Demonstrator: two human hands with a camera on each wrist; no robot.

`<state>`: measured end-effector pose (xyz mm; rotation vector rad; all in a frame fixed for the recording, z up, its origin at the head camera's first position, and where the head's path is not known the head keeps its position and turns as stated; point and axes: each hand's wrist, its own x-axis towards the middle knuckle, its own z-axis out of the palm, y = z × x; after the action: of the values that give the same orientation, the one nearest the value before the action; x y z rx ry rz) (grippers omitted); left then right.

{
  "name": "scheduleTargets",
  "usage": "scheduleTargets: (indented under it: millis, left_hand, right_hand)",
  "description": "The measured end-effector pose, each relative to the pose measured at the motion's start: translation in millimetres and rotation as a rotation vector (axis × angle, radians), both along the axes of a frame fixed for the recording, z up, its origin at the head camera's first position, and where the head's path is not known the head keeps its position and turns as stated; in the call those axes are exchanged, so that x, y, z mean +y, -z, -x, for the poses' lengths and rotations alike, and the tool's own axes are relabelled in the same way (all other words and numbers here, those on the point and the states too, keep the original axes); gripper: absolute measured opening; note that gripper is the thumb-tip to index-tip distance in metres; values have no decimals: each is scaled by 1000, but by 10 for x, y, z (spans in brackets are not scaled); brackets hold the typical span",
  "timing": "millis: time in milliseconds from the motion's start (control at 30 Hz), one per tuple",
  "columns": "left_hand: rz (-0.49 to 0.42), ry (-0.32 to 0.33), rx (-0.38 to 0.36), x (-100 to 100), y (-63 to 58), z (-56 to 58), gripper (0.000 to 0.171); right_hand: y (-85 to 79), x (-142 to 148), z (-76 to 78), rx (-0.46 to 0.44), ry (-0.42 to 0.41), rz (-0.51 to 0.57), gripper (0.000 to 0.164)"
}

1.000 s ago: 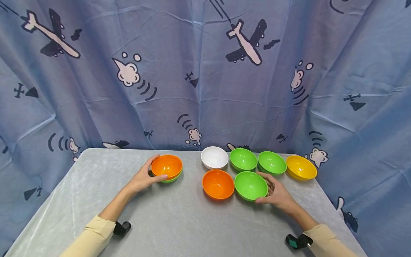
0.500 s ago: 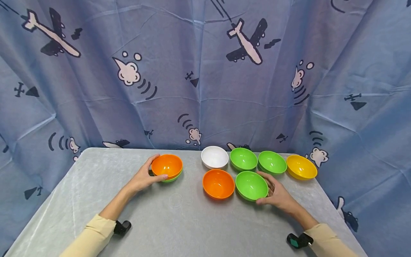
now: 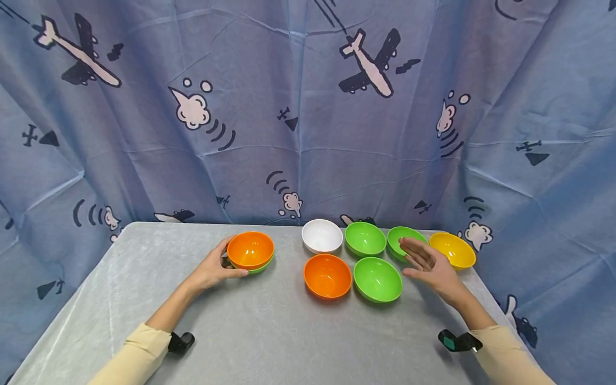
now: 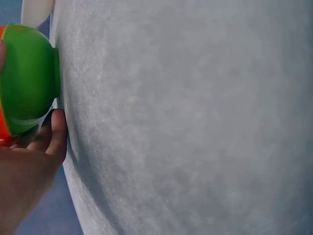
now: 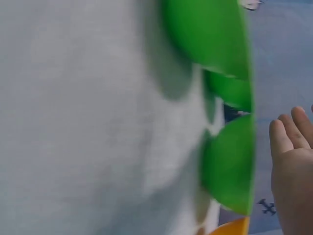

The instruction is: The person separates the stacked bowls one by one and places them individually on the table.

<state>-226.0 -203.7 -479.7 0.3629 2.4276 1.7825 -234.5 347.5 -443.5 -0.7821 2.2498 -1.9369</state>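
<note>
An orange bowl sits nested in a green bowl on the left of the table. My left hand stays cupped loosely about this pair, thumb low beside the green bowl's near side and fingers behind it. In the left wrist view a fingertip lies at the table beside the bowl's foot, apart from it. My right hand, fingers extended, is raised to the right of the front green bowl and holds nothing. It partly covers the back right green bowl. An orange bowl stands left of the front green one.
Along the back edge of the grey table stand a white bowl, another green bowl and a yellow bowl at the right corner. A blue curtain with printed airplanes hangs behind.
My right hand has let go of the front green bowl and moved up and right. My left thumb has slid down off the orange bowl's side; the bowls stay nearly in place.
</note>
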Motion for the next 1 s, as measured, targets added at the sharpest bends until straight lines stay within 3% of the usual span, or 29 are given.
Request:
scheduleTargets:
  millis: [333, 667, 1000]
  left_hand:
    - [14, -2, 3, -21, 14, -6, 96]
    - [22, -4, -20, 6, 24, 10, 97]
    - [-11, 14, -13, -10, 69, 13, 94]
  right_hand:
    - [-319, -391, 236, 62, 50, 115, 53]
    - [-312, -988, 365, 74, 52, 128, 41]
    - [-342, -1620, 348, 25, -9, 184, 39]
